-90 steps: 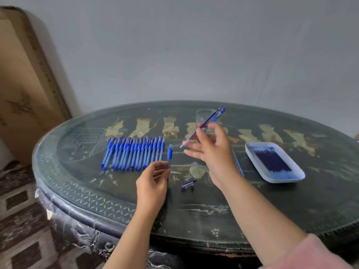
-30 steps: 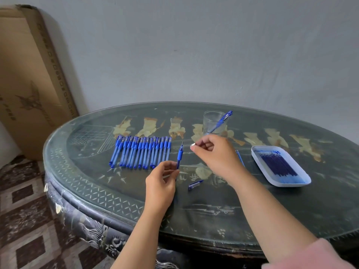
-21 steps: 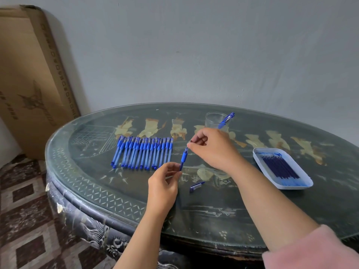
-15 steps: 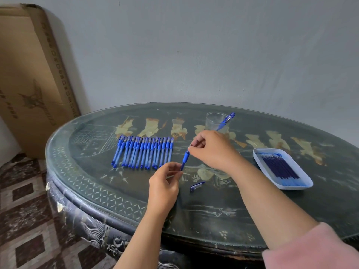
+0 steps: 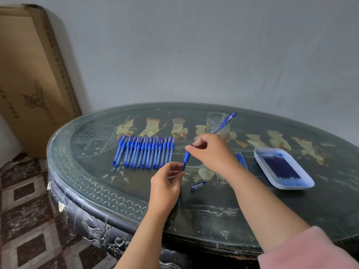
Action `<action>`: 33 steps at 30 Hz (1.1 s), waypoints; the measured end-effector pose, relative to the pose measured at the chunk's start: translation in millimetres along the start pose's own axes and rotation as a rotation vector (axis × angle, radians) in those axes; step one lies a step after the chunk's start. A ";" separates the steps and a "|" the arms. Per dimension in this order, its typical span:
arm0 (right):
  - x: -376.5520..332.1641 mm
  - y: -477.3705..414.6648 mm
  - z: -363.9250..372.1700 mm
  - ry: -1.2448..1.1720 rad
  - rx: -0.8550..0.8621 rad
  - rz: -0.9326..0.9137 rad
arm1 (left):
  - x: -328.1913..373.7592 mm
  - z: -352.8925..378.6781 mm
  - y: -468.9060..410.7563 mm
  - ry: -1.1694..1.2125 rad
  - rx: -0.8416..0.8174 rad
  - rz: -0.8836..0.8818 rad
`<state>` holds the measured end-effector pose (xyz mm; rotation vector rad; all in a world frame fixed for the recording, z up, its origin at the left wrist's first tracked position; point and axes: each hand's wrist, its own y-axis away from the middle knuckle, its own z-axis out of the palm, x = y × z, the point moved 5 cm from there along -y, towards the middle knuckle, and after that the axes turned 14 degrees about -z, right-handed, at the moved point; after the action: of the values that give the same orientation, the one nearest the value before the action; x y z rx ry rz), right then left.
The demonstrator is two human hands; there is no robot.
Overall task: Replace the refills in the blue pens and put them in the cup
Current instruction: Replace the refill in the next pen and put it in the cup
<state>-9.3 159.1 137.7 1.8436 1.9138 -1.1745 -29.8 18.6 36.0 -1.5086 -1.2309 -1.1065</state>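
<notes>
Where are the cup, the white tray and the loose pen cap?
cup (image 5: 211,121): head view, on its clear left wall.
white tray (image 5: 267,170): head view, on its left rim.
pen cap (image 5: 198,185): head view, on the middle of its body.

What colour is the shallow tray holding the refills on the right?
White. The shallow rectangular plastic tray shows best in the head view, the only one.

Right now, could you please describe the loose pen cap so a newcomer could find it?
On the round glass-topped table, look between the row of blue pens and the white tray. Nearer you than the right hand lies the pen cap, alone and far shorter than any pen.
</notes>
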 end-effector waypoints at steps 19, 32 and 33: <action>2.7 9.5 8.8 -0.108 0.022 -0.084 | -0.6 -0.7 -0.9 0.018 0.010 -0.003; 9.2 15.2 13.4 -0.152 0.182 -0.048 | -1.0 -0.4 -1.3 0.011 0.005 -0.002; 10.8 15.6 13.2 -0.172 0.198 -0.019 | -1.1 -0.2 -1.5 0.015 0.011 0.000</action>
<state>-1.6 156.3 116.1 1.7537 1.7798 -1.5250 -31.4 18.3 35.1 -1.4898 -1.2251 -1.1075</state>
